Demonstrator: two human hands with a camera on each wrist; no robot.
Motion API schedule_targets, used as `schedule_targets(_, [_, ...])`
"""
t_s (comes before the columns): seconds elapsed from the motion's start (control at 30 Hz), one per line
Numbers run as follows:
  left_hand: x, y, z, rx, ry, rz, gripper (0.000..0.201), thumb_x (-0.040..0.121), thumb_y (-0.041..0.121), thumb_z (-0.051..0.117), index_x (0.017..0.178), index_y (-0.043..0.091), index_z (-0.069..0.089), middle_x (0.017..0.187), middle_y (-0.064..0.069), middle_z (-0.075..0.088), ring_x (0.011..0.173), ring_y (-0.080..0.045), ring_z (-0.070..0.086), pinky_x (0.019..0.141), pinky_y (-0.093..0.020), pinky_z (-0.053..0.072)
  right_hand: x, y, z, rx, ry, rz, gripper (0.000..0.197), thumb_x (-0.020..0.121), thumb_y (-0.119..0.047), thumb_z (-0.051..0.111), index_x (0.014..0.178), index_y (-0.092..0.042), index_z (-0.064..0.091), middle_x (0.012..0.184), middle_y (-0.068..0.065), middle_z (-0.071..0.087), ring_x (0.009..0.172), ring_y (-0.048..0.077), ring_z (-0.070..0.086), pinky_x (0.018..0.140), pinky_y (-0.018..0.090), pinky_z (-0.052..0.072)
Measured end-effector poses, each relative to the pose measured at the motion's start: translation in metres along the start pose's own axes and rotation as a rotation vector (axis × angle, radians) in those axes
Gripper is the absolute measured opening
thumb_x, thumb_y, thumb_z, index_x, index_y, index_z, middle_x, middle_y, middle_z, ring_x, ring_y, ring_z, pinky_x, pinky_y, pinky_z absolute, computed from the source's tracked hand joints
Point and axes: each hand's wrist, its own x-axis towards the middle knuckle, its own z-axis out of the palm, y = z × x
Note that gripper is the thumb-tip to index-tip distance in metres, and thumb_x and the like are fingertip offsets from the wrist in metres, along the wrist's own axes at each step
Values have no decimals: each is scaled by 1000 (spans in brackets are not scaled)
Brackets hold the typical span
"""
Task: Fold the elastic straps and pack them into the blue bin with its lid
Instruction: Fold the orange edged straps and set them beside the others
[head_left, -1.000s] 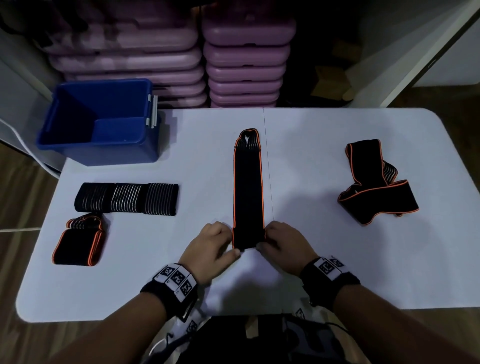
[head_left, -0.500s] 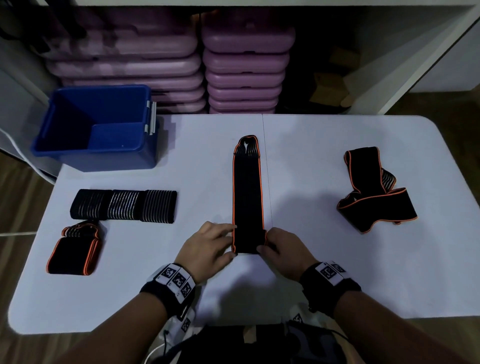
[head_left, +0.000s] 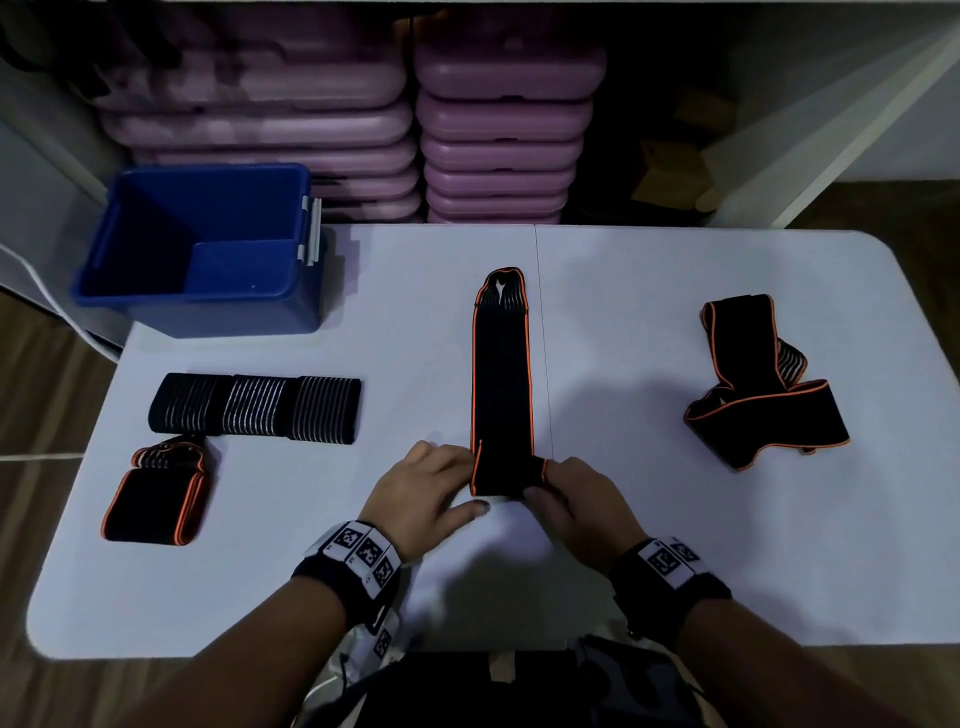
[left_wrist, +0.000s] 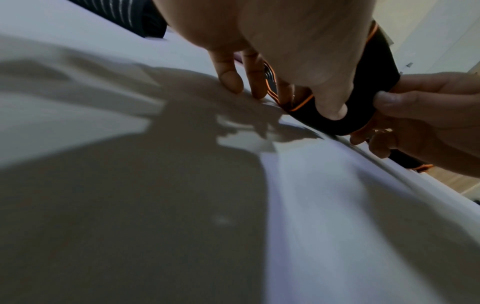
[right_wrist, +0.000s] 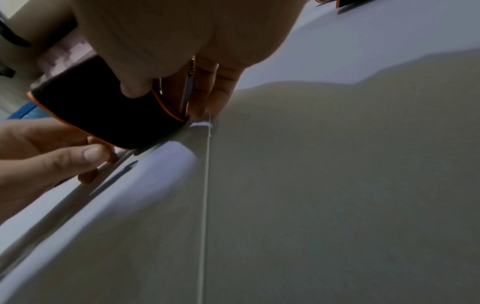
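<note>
A long black strap with orange edging (head_left: 502, 374) lies straight along the middle of the white table (head_left: 675, 545). Its near end is turned up into a short fold (head_left: 501, 475). My left hand (head_left: 431, 491) pinches the fold's left side, thumb on the black fabric (left_wrist: 335, 109). My right hand (head_left: 571, 499) pinches the right side, thumb on the fold (right_wrist: 135, 90). The open blue bin (head_left: 202, 249) stands at the table's far left corner. No lid is in view.
A folded orange-edged strap (head_left: 156, 499) and a black strap with white stripes (head_left: 254, 408) lie at the left. A loose tangled orange-edged strap (head_left: 763, 384) lies at the right. Stacked purple cases (head_left: 498, 130) stand behind the table.
The strap's near end has been lifted and turned forward into a short fold, both hands moving slightly away from me with it.
</note>
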Motion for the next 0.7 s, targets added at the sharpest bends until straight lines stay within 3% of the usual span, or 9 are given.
schedule_targets(0.1, [2,4,3,-57,55,-39,32,98,53,51,103,28,72,123,16,59,101,-15,49,89,-24,42,5,-1,-3,24,-5,46,25,101,-36,52,94,-13,62,78,0,54,73,20,51,65,33,37])
schedule_targets(0.2, [4,10,9,-127,124,-128,42,100,48,42,96,23,75,115,15,62,96,-17,49,89,-30,42,13,-5,-4,89,13,126,23,102,-31,57,83,-17,57,76,2,62,72,20,58,67,35,44])
schedule_targets(0.27, [6,15,12,-168,148,-200,45,100,47,40,94,20,76,110,14,63,95,-17,50,87,-31,43,19,-7,-4,126,20,185,24,102,-31,57,84,-15,60,79,0,67,74,17,62,69,29,47])
schedule_targets(0.4, [13,22,12,-254,149,-352,36,97,43,50,89,19,75,100,13,66,96,-16,51,82,-27,42,32,-7,-2,114,16,255,28,100,-31,58,80,-13,62,74,-3,64,70,11,58,61,15,39])
schedule_targets(0.5, [18,27,9,-303,154,-469,25,94,38,62,78,21,70,91,14,65,93,-15,54,79,-29,46,39,-9,0,75,8,285,33,100,-33,58,75,-11,59,72,0,63,68,15,57,59,22,38])
schedule_targets(0.6, [24,30,8,-274,142,-550,27,89,39,66,68,23,63,81,15,60,87,-14,55,74,-31,48,45,-13,2,40,16,333,36,99,-33,59,68,-17,50,67,-3,56,66,16,53,58,24,36])
schedule_targets(0.7, [30,32,6,-218,150,-573,18,81,41,69,75,28,58,88,15,54,90,-12,54,71,-27,44,49,-16,3,43,59,389,30,94,-32,65,72,-20,49,68,-4,56,68,18,56,60,27,40])
